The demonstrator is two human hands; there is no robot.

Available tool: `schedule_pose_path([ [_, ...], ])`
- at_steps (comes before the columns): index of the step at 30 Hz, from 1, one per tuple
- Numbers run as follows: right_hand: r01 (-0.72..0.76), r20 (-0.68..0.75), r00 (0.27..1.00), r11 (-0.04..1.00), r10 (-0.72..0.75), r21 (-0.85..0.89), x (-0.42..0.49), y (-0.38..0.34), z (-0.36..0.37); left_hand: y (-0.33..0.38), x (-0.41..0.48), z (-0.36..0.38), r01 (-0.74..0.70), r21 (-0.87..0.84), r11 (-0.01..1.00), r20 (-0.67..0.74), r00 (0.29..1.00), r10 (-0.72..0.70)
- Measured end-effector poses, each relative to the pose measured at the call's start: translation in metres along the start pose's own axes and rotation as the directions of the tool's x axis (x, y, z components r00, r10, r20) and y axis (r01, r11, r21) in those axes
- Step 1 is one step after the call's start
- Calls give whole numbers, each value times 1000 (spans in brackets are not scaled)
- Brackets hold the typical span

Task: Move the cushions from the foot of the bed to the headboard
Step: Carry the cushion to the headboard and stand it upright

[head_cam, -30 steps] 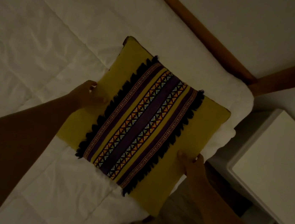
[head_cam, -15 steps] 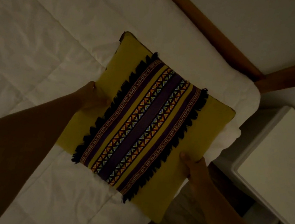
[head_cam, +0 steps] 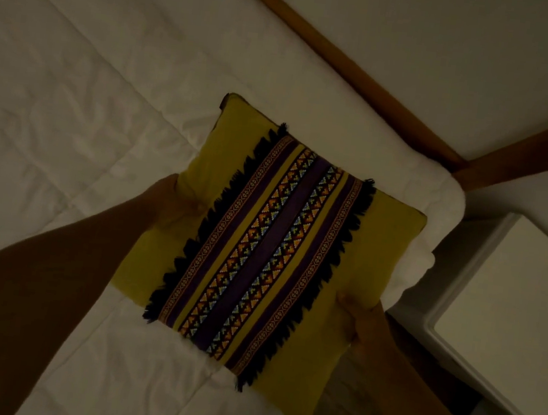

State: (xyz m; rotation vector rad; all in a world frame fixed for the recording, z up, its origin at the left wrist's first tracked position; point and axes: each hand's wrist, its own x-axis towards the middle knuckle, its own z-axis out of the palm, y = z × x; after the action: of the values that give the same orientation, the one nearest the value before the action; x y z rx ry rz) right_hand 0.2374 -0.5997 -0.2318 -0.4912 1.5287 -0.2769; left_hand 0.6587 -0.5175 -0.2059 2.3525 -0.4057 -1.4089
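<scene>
A square mustard-yellow cushion (head_cam: 374, 247) with a purple patterned band and black fringe is held over the corner of the bed. My left hand (head_cam: 171, 203) grips its left edge, thumb pressed into the fabric. My right hand (head_cam: 357, 317) grips its lower right edge, thumb on top. The cushion lies tilted, its far corner pointing toward the wooden headboard rail (head_cam: 320, 40). The room is dim.
The white quilted duvet (head_cam: 81, 108) covers the bed to the left and below. A white bedside table (head_cam: 507, 318) stands right of the mattress. A second wooden rail (head_cam: 532, 142) meets the headboard at the corner.
The cushion and both hands have shifted a little toward the headboard corner. Both grips are unchanged.
</scene>
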Motion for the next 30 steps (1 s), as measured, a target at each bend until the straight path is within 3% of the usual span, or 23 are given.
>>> schedule_pose_path([
  [7,94,20,995,995,-95,11,-38,-51,-23,37,-57,-11,-90,-142,986,9,996,92],
  [12,260,56,963,964,-263,57,-64,-95,-42,80,-95,-11,-193,-212,958,-10,981,195],
  [18,379,82,919,922,-385,78,-74,-143,-48,127,-102,-21,-287,-192,938,-17,957,289],
  [30,369,35,927,924,-374,99,-53,-213,-32,203,-55,-31,-319,-183,930,23,944,328],
])
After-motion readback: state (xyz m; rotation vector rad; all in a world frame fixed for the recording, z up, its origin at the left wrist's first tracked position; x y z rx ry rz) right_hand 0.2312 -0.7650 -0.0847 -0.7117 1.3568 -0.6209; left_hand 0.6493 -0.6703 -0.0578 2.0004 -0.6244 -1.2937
